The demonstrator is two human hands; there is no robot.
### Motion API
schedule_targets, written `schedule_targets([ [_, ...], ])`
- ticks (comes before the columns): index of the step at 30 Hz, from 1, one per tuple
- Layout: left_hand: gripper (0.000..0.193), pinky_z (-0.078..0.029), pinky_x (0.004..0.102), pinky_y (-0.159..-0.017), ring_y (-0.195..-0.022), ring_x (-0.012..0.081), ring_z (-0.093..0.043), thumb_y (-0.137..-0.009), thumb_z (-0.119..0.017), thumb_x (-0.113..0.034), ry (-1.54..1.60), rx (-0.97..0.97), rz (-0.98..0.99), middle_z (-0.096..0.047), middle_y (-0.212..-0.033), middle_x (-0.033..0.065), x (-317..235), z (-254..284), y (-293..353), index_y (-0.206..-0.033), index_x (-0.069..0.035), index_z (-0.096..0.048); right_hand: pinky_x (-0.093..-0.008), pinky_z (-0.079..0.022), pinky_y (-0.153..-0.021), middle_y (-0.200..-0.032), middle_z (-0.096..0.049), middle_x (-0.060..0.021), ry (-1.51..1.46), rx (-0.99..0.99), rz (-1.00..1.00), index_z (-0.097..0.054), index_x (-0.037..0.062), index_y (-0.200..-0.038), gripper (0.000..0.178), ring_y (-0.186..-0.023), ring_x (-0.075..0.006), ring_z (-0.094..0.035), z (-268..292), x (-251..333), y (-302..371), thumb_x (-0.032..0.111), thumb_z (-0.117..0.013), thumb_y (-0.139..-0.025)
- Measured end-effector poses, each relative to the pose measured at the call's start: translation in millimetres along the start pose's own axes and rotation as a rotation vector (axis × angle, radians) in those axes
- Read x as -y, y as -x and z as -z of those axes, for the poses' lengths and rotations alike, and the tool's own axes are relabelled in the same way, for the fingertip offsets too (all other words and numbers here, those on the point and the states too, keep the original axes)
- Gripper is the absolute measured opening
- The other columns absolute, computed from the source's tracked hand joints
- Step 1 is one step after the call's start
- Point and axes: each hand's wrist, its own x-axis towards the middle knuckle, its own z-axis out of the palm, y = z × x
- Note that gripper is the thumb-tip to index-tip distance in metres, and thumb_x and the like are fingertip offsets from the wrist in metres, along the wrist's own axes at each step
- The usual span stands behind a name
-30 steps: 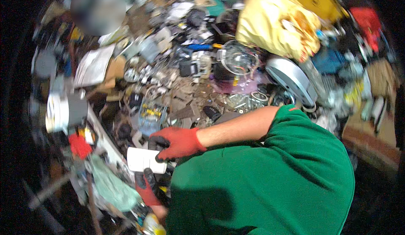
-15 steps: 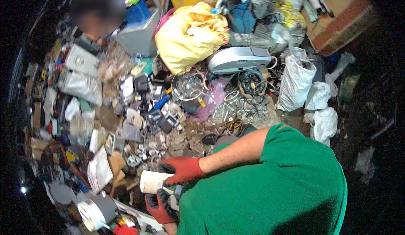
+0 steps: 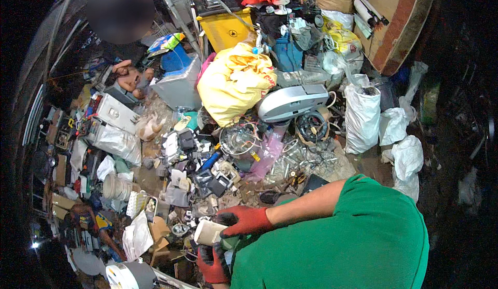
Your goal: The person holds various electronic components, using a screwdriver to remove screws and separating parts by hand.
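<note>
Head view: I'm seeing the right hand (image 3: 248,221) grasping the white cylinder (image 3: 208,233) beside the green shirt (image 3: 332,245), apparently steadying it; the left hand (image 3: 212,266) is resting curled just below, perhaps supporting it, though I cannot tell whether its fingers are gripping.

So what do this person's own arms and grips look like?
The right grip wears a red glove with black over the fingers. The left grip has a matching red-and-black glove. A short, plain-looking green sleeve covers the top of the right arm, which is bare from there to the glove. The left sleeve can't be made out.
</note>
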Motion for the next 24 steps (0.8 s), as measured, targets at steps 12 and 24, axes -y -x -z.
schedule_targets([
  [12, 0.035, -0.045, 0.0374, -0.094, -0.102, 0.0277, -0.061, -0.093, -0.059, -0.025, -0.180, -0.128, 0.052, -0.067, -0.110, 0.0153, 99, 10, -12, -0.115, 0.002, -0.062, -0.0407, -0.049, -0.083, -0.112, -0.065, -0.0128, -0.289, -0.757, -0.651, -0.062, 0.0027, -0.118, 0.060, -0.101, -0.0263, -0.061, 168, -220, -38, 0.046, -0.072, -0.078],
  [24, 0.025, -0.048, 0.0347, -0.089, -0.095, 0.0245, -0.062, -0.092, -0.057, -0.014, 0.173, 0.059, 0.429, -0.063, -0.110, 0.0131, -40, 1, -70, -0.112, 0.002, -0.061, -0.0441, -0.055, -0.083, -0.113, -0.061, -0.0128, -0.820, -0.888, -0.094, -0.053, 0.0079, -0.120, 0.045, -0.097, -0.0259, -0.063, 480, -140, -171, 0.043, -0.059, -0.093],
])
